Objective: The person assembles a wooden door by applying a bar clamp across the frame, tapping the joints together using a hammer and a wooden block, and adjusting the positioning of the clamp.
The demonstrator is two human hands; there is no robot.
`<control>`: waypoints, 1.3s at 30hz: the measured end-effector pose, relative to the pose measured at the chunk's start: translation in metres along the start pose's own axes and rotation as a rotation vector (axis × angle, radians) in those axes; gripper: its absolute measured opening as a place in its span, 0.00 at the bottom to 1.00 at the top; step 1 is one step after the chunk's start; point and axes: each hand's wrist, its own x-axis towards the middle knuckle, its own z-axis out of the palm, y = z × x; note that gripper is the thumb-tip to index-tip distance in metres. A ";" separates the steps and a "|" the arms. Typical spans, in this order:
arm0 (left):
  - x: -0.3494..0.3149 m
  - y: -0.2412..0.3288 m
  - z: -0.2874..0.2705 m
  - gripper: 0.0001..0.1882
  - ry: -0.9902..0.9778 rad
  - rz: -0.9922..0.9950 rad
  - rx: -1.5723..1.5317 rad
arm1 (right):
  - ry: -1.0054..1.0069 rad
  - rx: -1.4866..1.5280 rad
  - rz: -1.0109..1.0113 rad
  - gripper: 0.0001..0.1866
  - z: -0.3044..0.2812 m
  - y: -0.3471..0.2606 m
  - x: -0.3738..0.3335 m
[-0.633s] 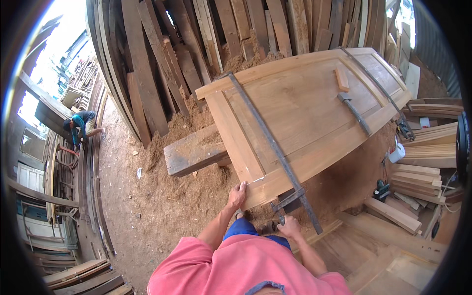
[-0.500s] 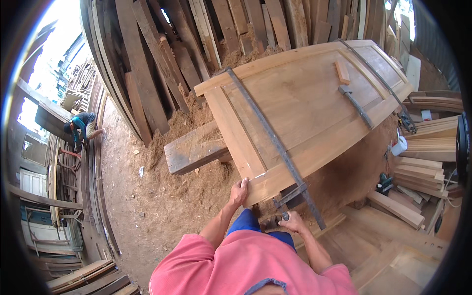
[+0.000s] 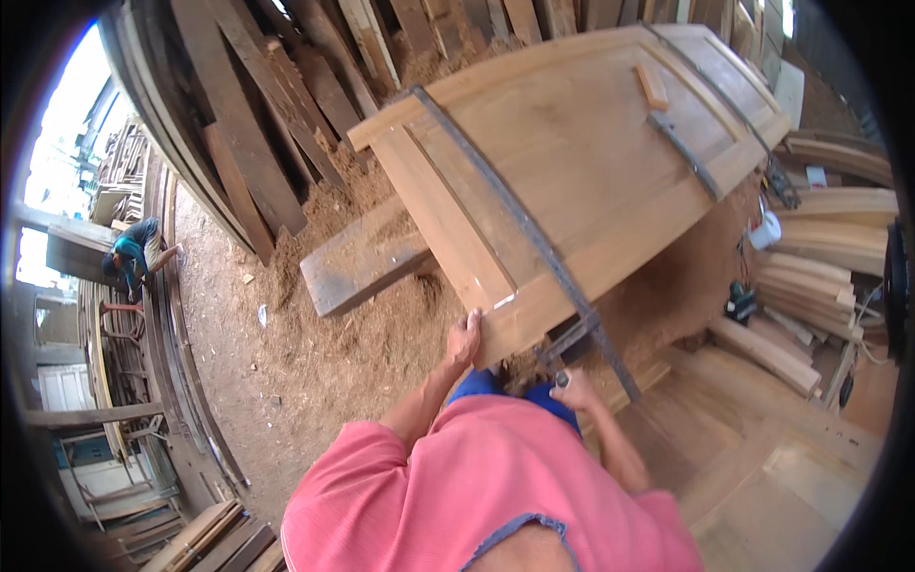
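Observation:
A wooden panel door (image 3: 562, 162) lies flat, raised above the ground, with a long metal bar clamp (image 3: 515, 214) across its near end. My left hand (image 3: 464, 339) is closed on the door's near left corner, thumb on top, fingers hidden below the edge. Just right of it, my right hand (image 3: 576, 391) is wrapped round the handle (image 3: 562, 379) of that clamp, beside the screw end. A second bar clamp (image 3: 710, 86) crosses the far end. On the door rest a small wood block (image 3: 652, 87) and a shorter metal bar (image 3: 684, 155).
A thick timber beam (image 3: 357, 262) juts out under the door amid sawdust. Leaning boards (image 3: 248, 124) line the back. At right are stacked wood strips (image 3: 810, 276), a white bucket (image 3: 764, 231) and a green power tool (image 3: 740, 301). A person (image 3: 141, 253) bends over at far left.
The whole view has shifted, so the door sits higher in the picture. My left hand stays on the corner. My right hand stays on the clamp handle, its wrist turned slightly.

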 end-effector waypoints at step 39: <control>-0.016 0.023 0.006 0.23 0.073 -0.062 -0.310 | -0.254 0.162 -0.159 0.15 0.006 0.042 0.015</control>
